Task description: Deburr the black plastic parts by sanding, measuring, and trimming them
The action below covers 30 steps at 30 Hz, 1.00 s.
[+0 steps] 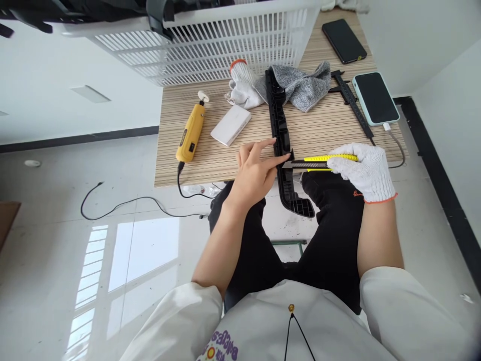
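A long black plastic part (pixel 280 118) lies lengthwise on the table, its curved lower end reaching past the front edge over my legs. My bare left hand (pixel 255 168) rests against it with fingers stretched out and apart, the index fingertip on the part near a small raised tab. In my right hand (pixel 364 168), which wears a white knit glove with an orange cuff, is a yellow utility knife (pixel 313 160). Its extended blade points left and meets the part just below my left index finger. Whether the blade is cutting in, I cannot tell.
A yellow rotary tool (pixel 191 131) with a cord and a small white box (pixel 231 125) lie left. Behind are a white glove (pixel 242 82), a grey cloth (pixel 304 85) and a white basket (pixel 240 42). Rightward lie black calipers (pixel 353 105), a charging phone (pixel 376 98) and a black phone (pixel 343 40).
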Each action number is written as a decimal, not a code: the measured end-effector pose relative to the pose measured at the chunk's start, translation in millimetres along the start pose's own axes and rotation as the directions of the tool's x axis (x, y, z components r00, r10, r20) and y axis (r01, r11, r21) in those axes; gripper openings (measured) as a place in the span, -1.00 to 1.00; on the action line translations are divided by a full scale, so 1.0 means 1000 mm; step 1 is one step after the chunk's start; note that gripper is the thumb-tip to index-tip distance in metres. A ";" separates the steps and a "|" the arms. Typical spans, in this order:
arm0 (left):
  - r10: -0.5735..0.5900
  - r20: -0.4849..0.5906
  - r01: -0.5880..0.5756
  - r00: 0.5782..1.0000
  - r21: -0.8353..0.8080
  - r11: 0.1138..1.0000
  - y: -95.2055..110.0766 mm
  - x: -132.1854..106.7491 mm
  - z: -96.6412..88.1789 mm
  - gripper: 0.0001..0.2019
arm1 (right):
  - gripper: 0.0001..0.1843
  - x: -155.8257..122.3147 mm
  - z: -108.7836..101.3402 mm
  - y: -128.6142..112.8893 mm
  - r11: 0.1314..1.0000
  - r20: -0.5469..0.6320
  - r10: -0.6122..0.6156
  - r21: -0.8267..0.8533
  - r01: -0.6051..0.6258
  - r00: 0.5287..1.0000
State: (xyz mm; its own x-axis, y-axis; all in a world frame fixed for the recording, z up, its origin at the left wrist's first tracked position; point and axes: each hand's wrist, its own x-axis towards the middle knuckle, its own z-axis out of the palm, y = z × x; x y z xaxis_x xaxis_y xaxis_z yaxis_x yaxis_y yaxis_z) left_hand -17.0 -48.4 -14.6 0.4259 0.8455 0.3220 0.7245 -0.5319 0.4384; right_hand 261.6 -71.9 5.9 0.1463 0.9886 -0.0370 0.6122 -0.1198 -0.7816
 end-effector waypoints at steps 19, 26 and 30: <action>-0.034 -0.010 0.034 0.999 -0.029 0.999 -0.011 -0.005 -0.002 -0.51 | -0.66 0.000 -0.001 0.001 0.998 0.017 -0.058 0.016 0.058 0.998; 0.072 -0.048 -0.077 0.996 -0.105 0.991 -0.015 -0.007 -0.005 -0.54 | -0.67 0.000 -0.002 0.001 0.999 0.038 -0.047 0.010 0.047 0.998; 0.083 -0.050 -0.088 0.995 -0.107 0.990 -0.017 -0.007 -0.005 -0.55 | -0.69 0.000 -0.002 0.000 0.999 0.045 -0.048 0.023 0.047 0.998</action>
State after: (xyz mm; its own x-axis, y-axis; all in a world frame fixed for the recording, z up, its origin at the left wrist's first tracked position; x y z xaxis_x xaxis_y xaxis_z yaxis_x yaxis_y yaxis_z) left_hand -34.8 -45.6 -19.9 0.4573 0.7949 0.3988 0.6218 -0.6064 0.4956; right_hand 263.6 -72.2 7.2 0.0812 0.9963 -0.0273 0.6007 -0.0708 -0.7963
